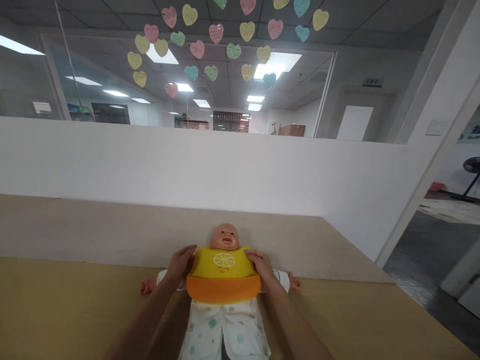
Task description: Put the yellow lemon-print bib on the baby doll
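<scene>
A baby doll lies on its back, head toward the wall, in white clothes with a coloured print. Across its chest is a yellow bib with a white citrus slice and a smiling face, and an orange pocket along the bottom. My left hand is at the bib's left edge, fingers closed by its upper corner. On the other side, my right hand has its fingers on the upper right corner. The thumbs and the bib's neck ends are largely hidden. The doll's arms stretch out sideways beyond my wrists.
The doll lies on a wooden table, its upper part over a paler strip along the white wall. Heart-shaped notes stick to the glass above. At right are a doorway and a black fan.
</scene>
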